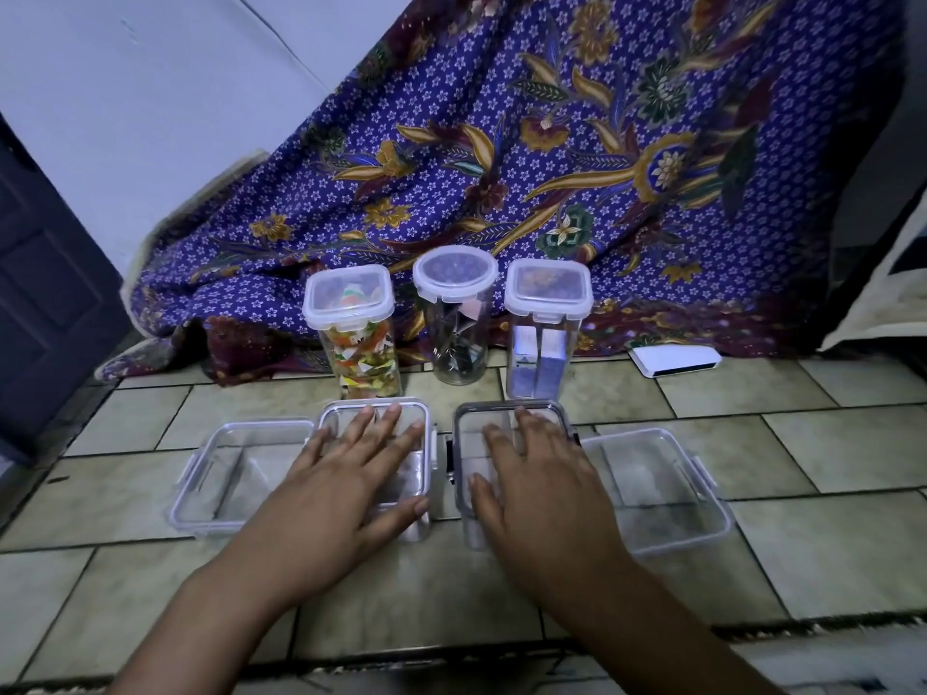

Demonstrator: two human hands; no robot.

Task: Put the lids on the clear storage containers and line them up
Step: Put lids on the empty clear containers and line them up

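Two clear storage containers stand side by side on the tiled floor. My left hand [346,474] lies flat, fingers spread, on the lid of the left container [421,494]. My right hand [536,474] lies flat on the dark-rimmed lid of the right container [469,443]. A clear rectangular tray-like piece [236,474], either a lid or a shallow container, lies flat to the far left, and a similar one [662,489] lies to the far right. Behind stand three tall lidded jars: one with colourful scraps [358,333], a round one [456,318], and a square one [544,328].
A purple patterned cloth [501,168] hangs behind the jars down to the floor. A white flat device [674,361] lies at the back right. A dark door [45,303] is on the left. A rug edge [752,639] runs along the near side.
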